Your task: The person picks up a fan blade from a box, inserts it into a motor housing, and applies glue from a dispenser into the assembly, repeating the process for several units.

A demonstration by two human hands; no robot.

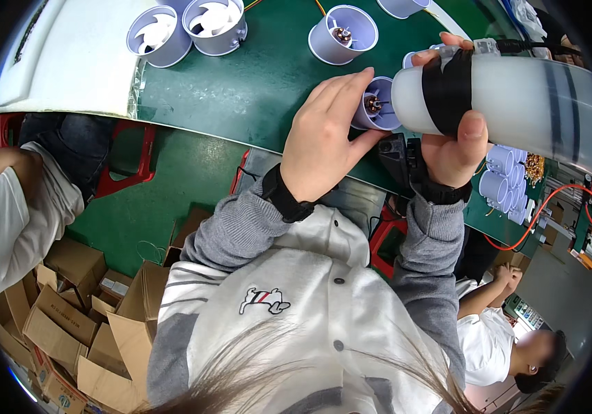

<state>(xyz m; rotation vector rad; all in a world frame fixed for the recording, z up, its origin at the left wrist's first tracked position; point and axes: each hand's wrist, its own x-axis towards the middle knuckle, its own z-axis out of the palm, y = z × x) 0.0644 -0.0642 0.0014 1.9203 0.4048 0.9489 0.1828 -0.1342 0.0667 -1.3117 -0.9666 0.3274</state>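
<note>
My left hand (322, 141) curls around a small lavender round housing (360, 119) on the green table (220, 103); a copper coil (373, 105) with a thin shaft sits inside it. My right hand (451, 155) grips a large translucent white cylinder (517, 93) wrapped in black tape (448, 93). The cylinder's rounded end is beside the housing's open mouth; whether they touch I cannot tell. Each wrist wears a black band, and a black device (401, 157) sits at my right wrist.
Behind stand another coil housing (343, 34) and lavender housings with white fan blades (214, 27). More housings (499, 179) are stacked at the right by a red-orange hose (544, 207). People sit at left (20, 207) and right (489, 338). Cardboard boxes (95, 324) fill the lower left.
</note>
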